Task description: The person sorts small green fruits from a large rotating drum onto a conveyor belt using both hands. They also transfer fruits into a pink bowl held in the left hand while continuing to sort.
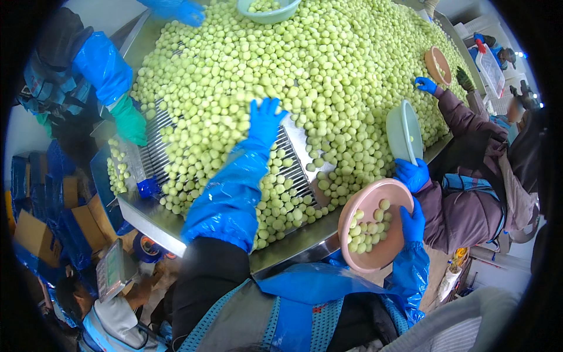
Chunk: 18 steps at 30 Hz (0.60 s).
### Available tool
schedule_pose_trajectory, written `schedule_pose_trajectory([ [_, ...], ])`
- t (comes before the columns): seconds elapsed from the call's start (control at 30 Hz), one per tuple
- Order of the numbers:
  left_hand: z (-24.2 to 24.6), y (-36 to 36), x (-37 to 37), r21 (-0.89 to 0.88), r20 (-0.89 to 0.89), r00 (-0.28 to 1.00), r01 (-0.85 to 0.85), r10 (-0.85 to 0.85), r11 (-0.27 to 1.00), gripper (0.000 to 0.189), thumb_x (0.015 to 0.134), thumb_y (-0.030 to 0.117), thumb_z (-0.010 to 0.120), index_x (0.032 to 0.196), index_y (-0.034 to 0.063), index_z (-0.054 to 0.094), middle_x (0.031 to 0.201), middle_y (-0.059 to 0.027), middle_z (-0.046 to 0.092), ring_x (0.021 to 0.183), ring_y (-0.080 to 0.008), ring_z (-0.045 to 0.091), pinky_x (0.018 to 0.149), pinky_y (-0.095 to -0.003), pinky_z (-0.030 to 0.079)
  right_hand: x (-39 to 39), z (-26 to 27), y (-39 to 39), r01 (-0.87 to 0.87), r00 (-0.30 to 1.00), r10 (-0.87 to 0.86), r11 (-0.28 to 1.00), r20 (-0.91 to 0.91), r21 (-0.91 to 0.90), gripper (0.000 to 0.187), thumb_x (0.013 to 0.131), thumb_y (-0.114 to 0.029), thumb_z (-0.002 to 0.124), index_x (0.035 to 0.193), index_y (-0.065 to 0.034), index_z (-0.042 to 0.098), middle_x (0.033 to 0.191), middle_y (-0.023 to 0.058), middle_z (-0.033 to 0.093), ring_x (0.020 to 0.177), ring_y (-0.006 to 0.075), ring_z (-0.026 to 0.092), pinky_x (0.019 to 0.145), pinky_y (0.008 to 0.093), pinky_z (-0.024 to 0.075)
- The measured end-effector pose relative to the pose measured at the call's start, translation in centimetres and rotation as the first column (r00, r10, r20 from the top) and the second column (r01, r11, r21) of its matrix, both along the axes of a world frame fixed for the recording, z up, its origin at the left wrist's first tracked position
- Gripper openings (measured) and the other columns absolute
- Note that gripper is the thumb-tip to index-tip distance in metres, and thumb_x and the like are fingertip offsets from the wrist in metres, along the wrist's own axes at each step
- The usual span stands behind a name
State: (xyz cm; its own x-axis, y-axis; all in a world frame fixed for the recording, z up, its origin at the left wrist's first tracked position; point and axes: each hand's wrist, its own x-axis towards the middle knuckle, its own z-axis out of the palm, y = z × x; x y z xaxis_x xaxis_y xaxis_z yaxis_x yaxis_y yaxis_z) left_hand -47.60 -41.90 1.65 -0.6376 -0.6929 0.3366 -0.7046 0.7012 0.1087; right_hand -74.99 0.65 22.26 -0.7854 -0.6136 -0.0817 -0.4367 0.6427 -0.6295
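Observation:
My left hand [265, 122], in a blue glove and a blue plastic sleeve, reaches over the metal sorting table with fingers spread, at the pile of round pale-green fruits [316, 57]. Nothing shows between its fingers. My right hand [412, 222], also gloved in blue, grips the right side of a pink plastic basin [398, 193]. Several of the fruits, some tinged reddish, lie in this tilted basin at the table's near edge. Between my left hand and the basin, metal bars [299, 169] and a smooth metal strip [297, 134] show among the fruits.
At right a co-worker's gloved hand [412, 174] touches a pale green basin [404, 127]; another orange basin [433, 66] stands farther off. A co-worker's green glove [129, 121] is at left, near a blue tray [100, 169]. Cardboard boxes [37, 237] and a scale [115, 269] are lower left.

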Motion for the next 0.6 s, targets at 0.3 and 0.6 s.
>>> schedule_pose_trajectory([
  [0.3,1.1,-7.5,11.3,0.043,0.279,0.825,-0.522,0.491,0.852,0.041,0.091,0.036,0.055,0.131,0.0347,0.056,0.152,-0.0090,0.031,0.143,-0.0357,0.020,0.107,-0.0700,0.013,1.3,1.1,-0.7,0.023,0.999,-0.023,1.000,-0.048,-0.001,0.042,0.088,-0.013,0.065,0.128,-0.0061,0.056,0.111,0.0138,0.067,0.103,0.0205,0.063,0.090,0.0355,0.0492],
  [0.6,1.0,5.8,11.4,0.313,0.004,0.935,-0.338,0.354,0.888,0.055,0.084,0.056,0.057,0.136,0.0358,0.051,0.146,-0.0154,0.040,0.136,-0.0470,0.026,0.105,-0.0636,0.025,-0.1,0.1,-0.3,-0.047,0.996,0.044,0.998,-0.083,-0.037,0.044,0.088,-0.014,0.065,0.130,-0.0066,0.055,0.111,0.0153,0.067,0.102,0.0222,0.064,0.089,0.0359,0.0499],
])
